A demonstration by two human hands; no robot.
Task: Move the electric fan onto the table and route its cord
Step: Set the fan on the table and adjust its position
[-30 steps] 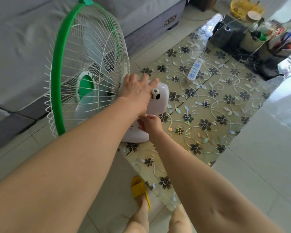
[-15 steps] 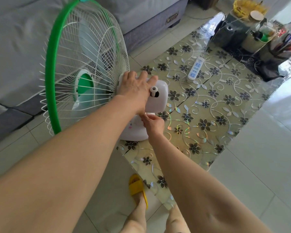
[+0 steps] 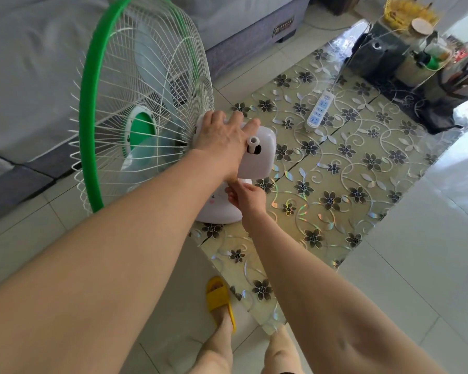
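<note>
The electric fan (image 3: 152, 109) stands with its base on the near corner of the floral-covered table (image 3: 362, 184), the left hand (image 3: 222, 139) clasping its motor housing to steady it while the right hand (image 3: 247, 197) grips the neck, probably to set its position.

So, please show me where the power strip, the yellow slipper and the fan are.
power strip (image 3: 320, 109): head view, middle of its white body.
yellow slipper (image 3: 219, 295): head view, its strap.
fan (image 3: 262, 155): head view, white motor housing.

The fan (image 3: 146, 109) is standing on the worktop's (image 3: 362, 190) near left corner; the power strip (image 3: 320, 109) is lying further back, right of it.
</note>
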